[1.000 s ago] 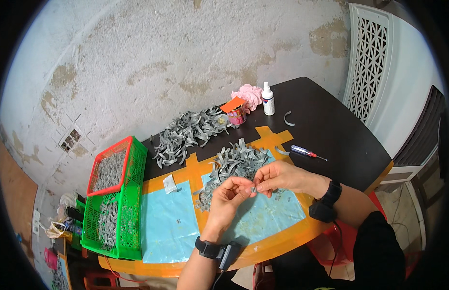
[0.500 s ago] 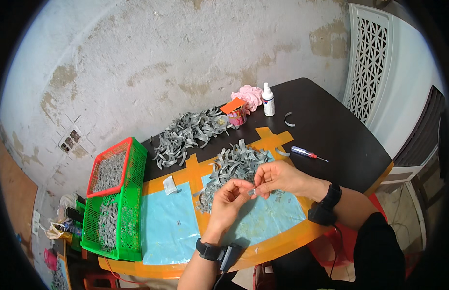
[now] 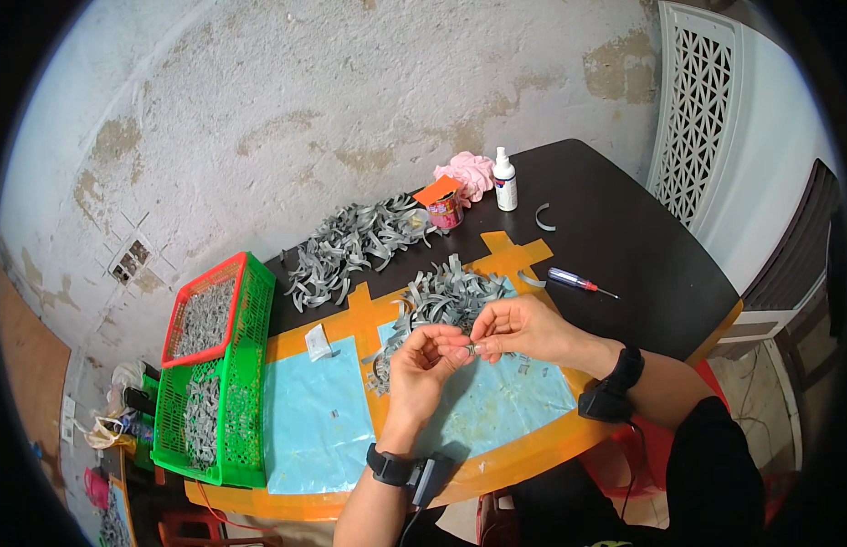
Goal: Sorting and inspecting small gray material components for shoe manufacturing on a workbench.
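Observation:
My left hand (image 3: 418,372) and my right hand (image 3: 525,332) meet fingertip to fingertip above a light-blue sheet (image 3: 501,415). Both pinch a small greyish piece (image 3: 472,349), mostly covered by the fingers, so its exact kind is unclear. Just beyond the hands lies a heap of curved grey strips (image 3: 452,294), partly hidden by them. Small grey bits (image 3: 523,365) rest on the sheet near my right hand. A screwdriver (image 3: 574,281) with a clear, bluish handle lies on the dark table, past my right wrist.
At left, a red basket (image 3: 230,335) with small grey pieces sits on a green basket (image 3: 246,401). Another strip heap (image 3: 355,248) lies by the wall. Behind stand a tin (image 3: 446,213) with orange card, pink cloth (image 3: 467,173) and white spray bottle (image 3: 505,182). A white packet (image 3: 318,343) lies left.
Both hands stay together but have shifted slightly up and left in the picture, and the fingers have changed their hold on the small piece. The whole view has moved a little.

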`<state>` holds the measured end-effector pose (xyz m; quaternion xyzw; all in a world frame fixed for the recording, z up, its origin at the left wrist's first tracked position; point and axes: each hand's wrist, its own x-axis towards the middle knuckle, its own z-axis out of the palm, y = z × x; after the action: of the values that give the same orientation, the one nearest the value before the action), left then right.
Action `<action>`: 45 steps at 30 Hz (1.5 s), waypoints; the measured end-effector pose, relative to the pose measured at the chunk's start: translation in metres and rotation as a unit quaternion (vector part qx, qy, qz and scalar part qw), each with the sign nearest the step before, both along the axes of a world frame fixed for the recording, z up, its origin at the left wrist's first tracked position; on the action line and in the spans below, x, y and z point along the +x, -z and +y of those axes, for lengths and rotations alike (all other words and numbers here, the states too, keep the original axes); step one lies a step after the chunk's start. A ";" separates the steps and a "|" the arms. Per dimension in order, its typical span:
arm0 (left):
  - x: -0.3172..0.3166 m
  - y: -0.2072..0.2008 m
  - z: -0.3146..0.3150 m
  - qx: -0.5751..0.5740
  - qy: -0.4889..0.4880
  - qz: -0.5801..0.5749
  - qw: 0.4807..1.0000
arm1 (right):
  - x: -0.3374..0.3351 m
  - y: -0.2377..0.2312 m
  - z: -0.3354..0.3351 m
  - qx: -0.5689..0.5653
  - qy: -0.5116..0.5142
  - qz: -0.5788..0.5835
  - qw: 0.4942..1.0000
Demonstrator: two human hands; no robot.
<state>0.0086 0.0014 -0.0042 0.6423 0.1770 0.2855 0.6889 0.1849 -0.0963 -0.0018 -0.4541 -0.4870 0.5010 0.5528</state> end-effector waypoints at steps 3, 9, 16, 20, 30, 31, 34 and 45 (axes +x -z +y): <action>0.002 -0.003 -0.002 -0.028 -0.007 -0.001 1.000 | -0.003 0.001 0.000 0.022 0.010 0.000 1.000; 0.001 0.001 0.002 -0.079 0.049 0.022 0.995 | -0.003 0.004 0.001 0.047 0.015 -0.012 0.999; 0.000 0.001 0.005 -0.057 -0.001 0.001 0.998 | -0.002 -0.007 0.000 0.067 0.022 -0.051 0.996; -0.001 0.000 0.006 -0.067 0.005 0.004 0.998 | 0.005 -0.005 0.000 0.074 -0.028 -0.028 0.996; -0.003 -0.004 0.003 -0.122 0.038 0.000 0.992 | 0.013 -0.020 -0.007 -0.038 -0.130 0.009 0.991; -0.004 -0.004 0.003 -0.127 0.041 0.006 0.991 | 0.013 -0.021 -0.006 -0.046 -0.133 -0.004 0.990; -0.005 -0.006 0.000 -0.133 0.048 0.010 0.990 | 0.014 -0.025 -0.009 -0.064 -0.099 -0.024 0.993; -0.001 -0.005 -0.008 -0.165 0.051 -0.042 0.984 | 0.007 -0.022 -0.009 -0.074 -0.055 0.067 0.993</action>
<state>0.0076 -0.0067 0.0012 0.5155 0.1595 0.2441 0.8058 0.1917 -0.1058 0.0207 -0.4317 -0.4347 0.5950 0.5203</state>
